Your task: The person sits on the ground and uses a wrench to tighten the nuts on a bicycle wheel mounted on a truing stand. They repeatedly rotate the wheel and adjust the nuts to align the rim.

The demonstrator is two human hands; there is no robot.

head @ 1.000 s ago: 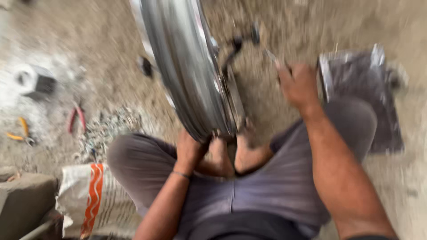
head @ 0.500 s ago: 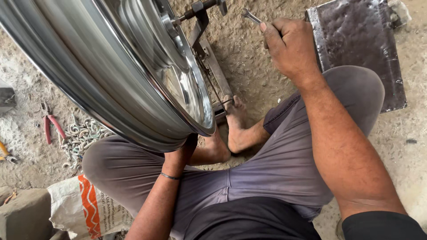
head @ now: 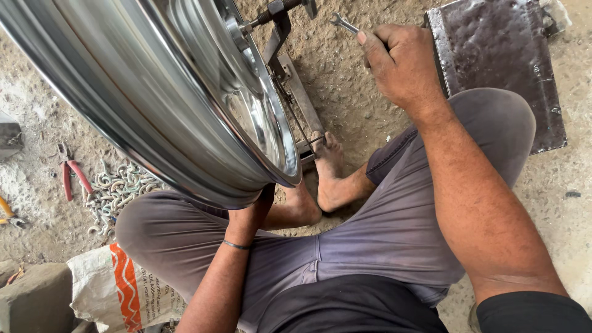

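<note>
A big shiny chrome wheel rim (head: 154, 92) stands on a metal truing stand (head: 290, 68) in front of me, its axle at the top. My left hand (head: 250, 213) reaches up under the rim's lower edge and presses against it; the fingers are hidden behind the rim. To the right of the stand, my right hand (head: 401, 65) is closed on a small metal spanner (head: 344, 24), its open jaw pointing toward the axle. I sit cross-legged on the dirt floor, and my bare feet (head: 330, 172) rest by the stand's base.
A dented dark metal sheet (head: 505, 55) lies at the right. Red-handled pliers (head: 71, 176) and a pile of small metal hooks (head: 120, 188) lie at the left. A white and orange sack (head: 117, 290) and a stone block (head: 34, 302) sit at the lower left.
The view has moved closer over the rim, which now fills the upper left. My right hand has stayed by the stand with the spanner. My left hand remains under the rim.
</note>
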